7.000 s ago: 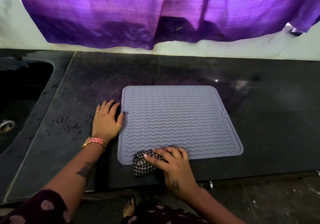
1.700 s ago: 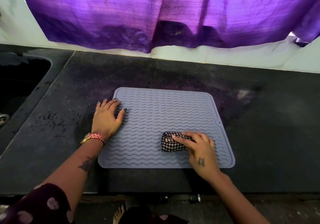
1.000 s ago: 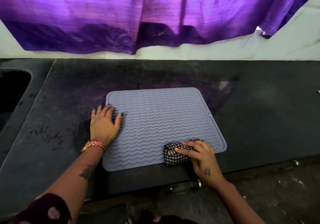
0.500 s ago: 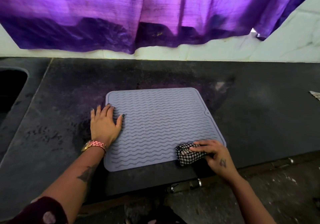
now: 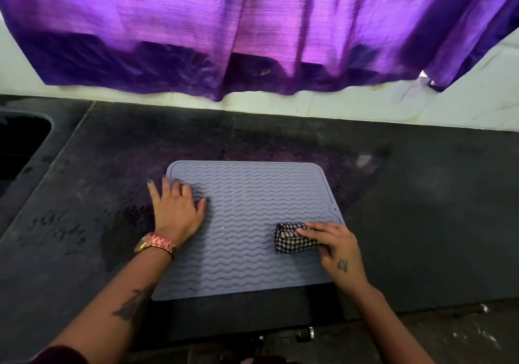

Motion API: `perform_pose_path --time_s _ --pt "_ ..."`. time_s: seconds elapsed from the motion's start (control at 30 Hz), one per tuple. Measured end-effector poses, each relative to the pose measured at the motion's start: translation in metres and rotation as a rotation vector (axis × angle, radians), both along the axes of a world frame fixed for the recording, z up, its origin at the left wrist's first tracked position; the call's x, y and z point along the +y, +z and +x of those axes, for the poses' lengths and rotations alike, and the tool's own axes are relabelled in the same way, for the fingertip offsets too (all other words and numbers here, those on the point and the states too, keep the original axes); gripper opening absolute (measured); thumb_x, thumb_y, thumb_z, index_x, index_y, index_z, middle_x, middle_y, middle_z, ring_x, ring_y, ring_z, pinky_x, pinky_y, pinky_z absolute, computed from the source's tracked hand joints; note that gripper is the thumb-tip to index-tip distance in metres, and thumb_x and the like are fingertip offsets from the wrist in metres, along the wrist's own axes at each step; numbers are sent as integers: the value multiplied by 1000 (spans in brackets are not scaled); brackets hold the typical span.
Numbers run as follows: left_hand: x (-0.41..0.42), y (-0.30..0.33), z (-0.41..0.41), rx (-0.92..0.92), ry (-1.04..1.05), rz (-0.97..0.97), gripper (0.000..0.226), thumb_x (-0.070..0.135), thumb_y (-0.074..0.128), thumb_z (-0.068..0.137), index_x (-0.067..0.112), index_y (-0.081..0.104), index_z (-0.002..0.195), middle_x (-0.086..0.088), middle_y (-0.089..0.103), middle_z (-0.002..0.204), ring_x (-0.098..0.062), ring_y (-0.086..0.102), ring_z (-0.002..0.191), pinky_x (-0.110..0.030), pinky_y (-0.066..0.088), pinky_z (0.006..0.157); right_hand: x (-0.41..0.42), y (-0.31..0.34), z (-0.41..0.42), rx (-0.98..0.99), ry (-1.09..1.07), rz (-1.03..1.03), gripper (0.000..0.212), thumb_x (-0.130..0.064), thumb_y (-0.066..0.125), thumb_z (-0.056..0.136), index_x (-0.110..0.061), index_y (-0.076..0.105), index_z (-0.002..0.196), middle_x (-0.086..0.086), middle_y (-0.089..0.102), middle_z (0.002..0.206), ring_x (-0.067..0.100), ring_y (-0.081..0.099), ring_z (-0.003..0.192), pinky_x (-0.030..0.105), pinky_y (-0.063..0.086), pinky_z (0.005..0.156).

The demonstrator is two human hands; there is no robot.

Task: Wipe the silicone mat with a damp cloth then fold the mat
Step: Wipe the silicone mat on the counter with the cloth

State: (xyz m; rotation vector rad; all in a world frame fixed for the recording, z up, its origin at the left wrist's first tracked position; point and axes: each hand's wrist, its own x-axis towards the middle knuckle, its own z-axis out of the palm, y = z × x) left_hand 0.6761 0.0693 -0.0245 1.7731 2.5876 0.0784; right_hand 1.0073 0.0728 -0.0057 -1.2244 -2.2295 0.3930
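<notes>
One view, head cam. Mat [image 5: 252,223] is lying flat on the dark counter [image 5: 421,209], not yet folded, near edge close to the counter's front edge.

Left hand [image 5: 175,212] is pressing flat on the mat's left side, fingers spread, little finger hanging off onto the counter. It was sitting mostly off the left edge 0.5 s ago; now it is lying further onto the mat. Watch [image 5: 156,245] is showing on that wrist.

Right hand [image 5: 335,247] is pinching the bunched checked cloth [image 5: 293,240] between fingers on top and thumb underneath, pressing it onto the mat's right side. Cloth was sitting at the near right corner 0.5 s ago; now it is sitting further from the near edge, just below the small hole near the right rim.

Purple curtain [image 5: 252,32] is hanging over the white wall behind. Sink [image 5: 19,150] is showing at far left.

No readable writing or brand anywhere. Tattoos are showing on the right hand's back and on the left forearm, too blurred to read.
</notes>
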Motion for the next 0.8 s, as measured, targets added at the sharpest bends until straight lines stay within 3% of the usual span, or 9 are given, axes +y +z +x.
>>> perform_pose_path --time_s 0.17,0.27,0.37,0.43,0.53,0.6,0.7,0.8 --pt "14 -13 20 -153 -64 21 61 51 27 95 22 21 148 -17 13 156 -33 4 145 -49 -3 118 10 -11 -12 -137 -65 -59 56 8 60 74 -34 68 111 -9 64 116 23 56 100 44 42 89" --pt "15 -19 21 -170 -39 68 63 55 27 93 23 23 147 -18 12 156 -33 5 145 -47 -1 118 25 -8 -1 -125 27 -145 61 10 59 72 -35 67 111 -10 65 116 22 56 101 41 42 92" --pt "16 -20 21 -166 -35 90 62 56 30 92 24 28 145 -12 17 157 -33 8 144 -48 1 118 45 -1 -2 -58 1 -70 58 13 59 72 -30 70 109 -7 67 112 25 59 101 45 46 88" --pt "16 -20 21 -176 -39 99 61 55 31 92 23 30 145 -10 19 156 -33 9 144 -49 1 118 51 1 -12 -142 -21 -56 54 6 57 80 -33 66 115 -7 64 118 26 55 104 47 44 89" --pt "16 -20 20 -189 -33 109 64 58 27 90 24 32 144 -9 20 156 -33 9 144 -49 1 118 53 -6 -22 -396 -21 -86 62 -1 49 86 -45 50 128 -13 52 132 22 45 113 40 35 95" --pt "16 -20 20 -195 -24 108 71 61 20 84 24 32 144 -9 21 156 -33 9 144 -48 1 117 60 -8 -19 -449 23 -95 64 -1 46 86 -48 47 130 -14 49 134 20 43 115 37 33 94" --pt "17 -20 21 -197 -22 104 74 62 17 81 25 32 144 -8 21 156 -32 9 144 -48 1 118 78 2 -15 -361 112 -131 64 6 49 82 -43 57 123 -8 59 125 25 50 110 40 41 91" --pt "16 -21 20 -201 -19 107 73 63 18 82 26 32 143 -8 21 156 -32 9 144 -48 0 118 87 2 -22 -280 13 -17 65 9 52 79 -41 60 120 -4 62 120 27 53 106 45 45 88"
